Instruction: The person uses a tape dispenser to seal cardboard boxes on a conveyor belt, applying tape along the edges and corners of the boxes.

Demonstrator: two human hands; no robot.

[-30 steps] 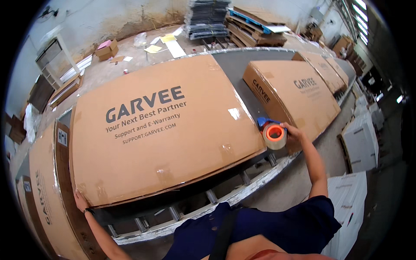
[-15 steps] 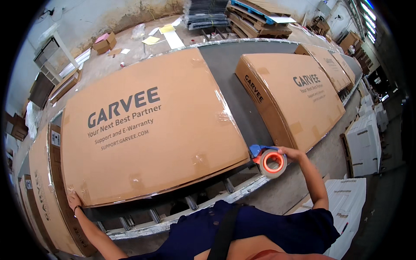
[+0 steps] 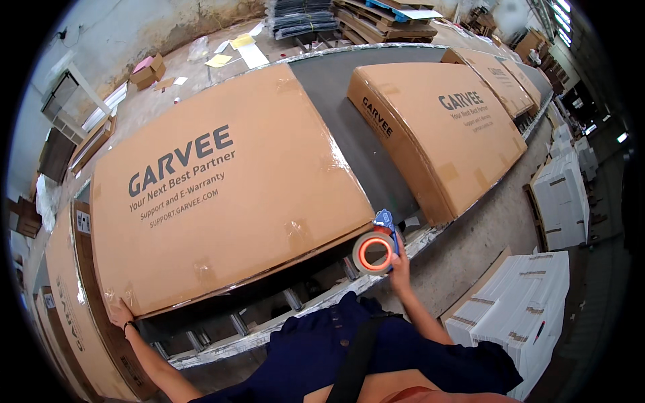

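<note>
A large flat brown carton [image 3: 248, 195] with dark printing lies in front of me on the conveyor. Its flaps and corners carry clear tape. My left hand [image 3: 120, 313] rests against the carton's near left corner, fingers laid along it. At the near right corner my right hand [image 3: 400, 265] is closed around a blue tape dispenser [image 3: 383, 219]. The dispenser carries a wide roll of tape on an orange hub. Its blue head is close beside the carton's edge; whether it touches cannot be made out.
More cartons lie on the conveyor [image 3: 376, 158], a tilted-looking one [image 3: 447, 134] to the right and another [image 3: 70, 282] at the left. Metal rollers [image 3: 239, 324] show along the near rail. White stacked packs [image 3: 517, 302] stand behind at right. Wooden pallets [image 3: 383, 23] are piled beyond.
My right hand has swung leftward and turned the tape dispenser more upright, bringing it to the carton's near right corner. My left hand stays at the left corner. The view has shifted slightly.
</note>
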